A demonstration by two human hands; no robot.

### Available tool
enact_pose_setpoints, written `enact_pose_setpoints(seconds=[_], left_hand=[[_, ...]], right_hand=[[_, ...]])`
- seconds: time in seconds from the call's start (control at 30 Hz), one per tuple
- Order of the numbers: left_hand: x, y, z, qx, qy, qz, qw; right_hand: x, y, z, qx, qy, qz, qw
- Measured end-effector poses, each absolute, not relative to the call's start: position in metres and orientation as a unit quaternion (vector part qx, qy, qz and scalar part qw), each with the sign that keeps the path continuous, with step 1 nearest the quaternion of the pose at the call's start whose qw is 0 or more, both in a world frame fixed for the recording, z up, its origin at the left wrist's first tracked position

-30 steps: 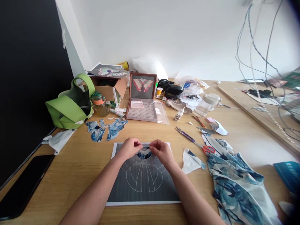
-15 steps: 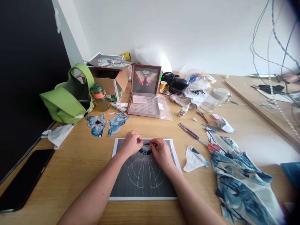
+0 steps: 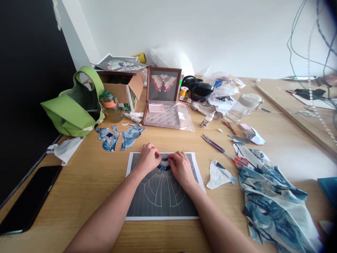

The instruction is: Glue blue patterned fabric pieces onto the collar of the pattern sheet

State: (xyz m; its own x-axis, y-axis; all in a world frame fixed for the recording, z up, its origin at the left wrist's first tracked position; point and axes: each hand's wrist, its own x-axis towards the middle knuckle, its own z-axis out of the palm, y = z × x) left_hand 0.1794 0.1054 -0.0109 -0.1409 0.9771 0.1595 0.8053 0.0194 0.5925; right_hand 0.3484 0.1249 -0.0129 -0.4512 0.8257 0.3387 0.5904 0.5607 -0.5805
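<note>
We had the curved blue fabric piece (image 3: 164, 168) by its ends, near the far edge of the printed sheet (image 3: 165, 212) — left hand (image 3: 149, 157) pinching the left end, right hand (image 3: 182, 167) the right. Doing it well meant light, even pinches, no stretch, ends level, curve centred on the sheet. Long axis ran side to side across the sheet — bulge toward its near edge, ends toward its far edge.

You can read no lettering here; the print on the small white bottle (image 3: 207, 120), beyond your right hand (image 3: 181, 167) and to its right, is too tiny.
</note>
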Motion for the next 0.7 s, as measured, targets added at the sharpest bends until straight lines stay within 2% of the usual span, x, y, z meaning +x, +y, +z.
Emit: enact_pose_setpoints(seconds=[0.7], left_hand=[[0.1782, 0.1042, -0.011, 0.643, 0.689, 0.301, 0.146]], right_hand=[[0.3488, 0.1238, -0.0119, -0.418, -0.834, 0.187, 0.308]])
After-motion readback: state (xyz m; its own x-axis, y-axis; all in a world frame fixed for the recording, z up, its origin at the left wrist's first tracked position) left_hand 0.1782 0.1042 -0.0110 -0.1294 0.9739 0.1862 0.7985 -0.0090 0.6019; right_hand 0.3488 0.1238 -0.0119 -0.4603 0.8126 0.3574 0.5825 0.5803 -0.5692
